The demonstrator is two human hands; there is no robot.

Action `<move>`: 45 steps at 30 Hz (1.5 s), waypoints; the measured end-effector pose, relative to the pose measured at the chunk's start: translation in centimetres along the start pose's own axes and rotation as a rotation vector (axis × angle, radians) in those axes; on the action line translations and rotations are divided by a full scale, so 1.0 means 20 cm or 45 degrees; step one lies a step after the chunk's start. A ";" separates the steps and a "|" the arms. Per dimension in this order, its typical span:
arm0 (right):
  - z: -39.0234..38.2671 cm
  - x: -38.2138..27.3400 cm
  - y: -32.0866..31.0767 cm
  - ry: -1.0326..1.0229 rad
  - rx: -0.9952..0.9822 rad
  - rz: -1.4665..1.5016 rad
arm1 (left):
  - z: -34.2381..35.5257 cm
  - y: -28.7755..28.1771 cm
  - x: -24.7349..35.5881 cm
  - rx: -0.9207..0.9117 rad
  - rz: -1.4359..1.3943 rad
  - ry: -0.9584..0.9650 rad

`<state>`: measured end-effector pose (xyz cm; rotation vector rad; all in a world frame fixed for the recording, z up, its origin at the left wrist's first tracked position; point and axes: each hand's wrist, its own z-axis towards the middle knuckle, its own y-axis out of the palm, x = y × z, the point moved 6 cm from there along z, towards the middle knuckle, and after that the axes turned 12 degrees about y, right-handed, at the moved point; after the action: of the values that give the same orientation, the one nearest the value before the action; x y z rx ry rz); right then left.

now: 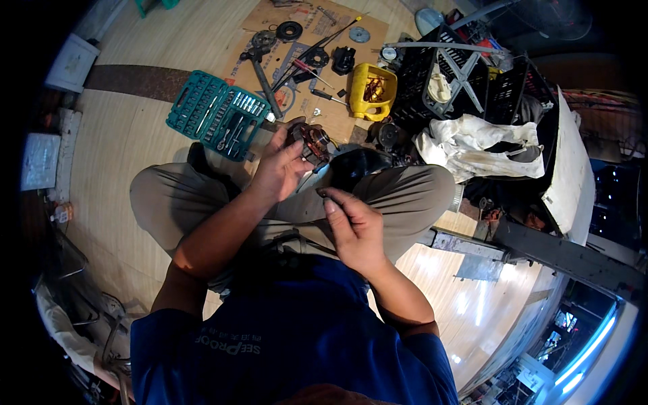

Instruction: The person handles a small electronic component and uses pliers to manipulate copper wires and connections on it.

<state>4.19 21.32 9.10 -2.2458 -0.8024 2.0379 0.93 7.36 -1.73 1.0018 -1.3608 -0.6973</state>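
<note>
My left hand (pixel 282 165) is closed round a copper-wound motor core (pixel 314 144), a round, dark metal piece with reddish coils, held above my crossed legs. A yellow-tipped bit stands out by its far edge. My right hand (pixel 356 228) is in front of my lap, its thumb and forefinger pinched together. Something small and dark shows at those fingertips, too small to name. The two hands are apart. Below the motor core, a thin screwdriver-like shaft (pixel 310 177) is partly hidden by my left hand.
A green socket set case (pixel 191 120) lies open at the left. Beyond, a cardboard sheet (pixel 253 27) bears a hammer (pixel 266 88), screwdrivers and dark round parts. To the right stand a cut yellow jug (pixel 368 115) with copper scraps, black crates (pixel 422 88) and a white cloth (pixel 466 145).
</note>
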 end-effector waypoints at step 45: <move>-0.32 0.21 -0.12 0.157 -0.209 -0.610 | 0.09 -0.16 0.02 0.200 0.052 0.268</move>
<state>9.36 27.10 7.06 -1.9675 -1.3767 1.6505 -0.44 5.25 -4.41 1.1356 -1.2613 -0.4462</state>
